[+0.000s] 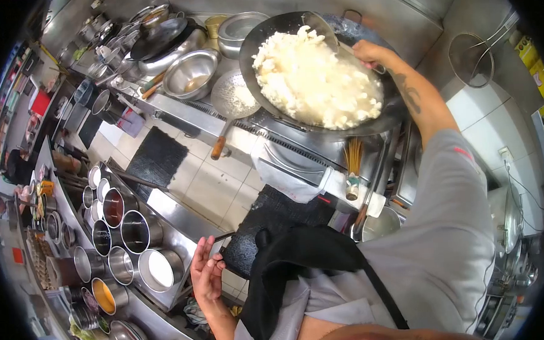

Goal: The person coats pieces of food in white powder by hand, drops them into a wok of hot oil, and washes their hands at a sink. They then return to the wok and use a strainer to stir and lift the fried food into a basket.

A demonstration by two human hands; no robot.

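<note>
1. Head view looks down on a kitchen. The right hand (369, 53) reaches far out to the wok (289, 33) on the stove (264, 130).
2. Its fingers are curled at the wok's far rim, by a metal tool there. I cannot tell just what they grip.
3. The wok is big, round and dark. It is tilted and full of white, lumpy rice (316, 81).
4. The right arm is stretched long, with a grey sleeve above the elbow.
5. The left hand (206, 272) is low and close to the body. Its fingers are spread a little and point up. It holds nothing.
6. The left hand hangs just beside a shiny steel counter (176, 218) with round metal pots (137, 231) set in it. Some hold sauces.
7. A flat round skimmer (234, 98) with a wooden handle lies on the stove, left of the wok. A shiny bowl (192, 72) sits near it.
</note>
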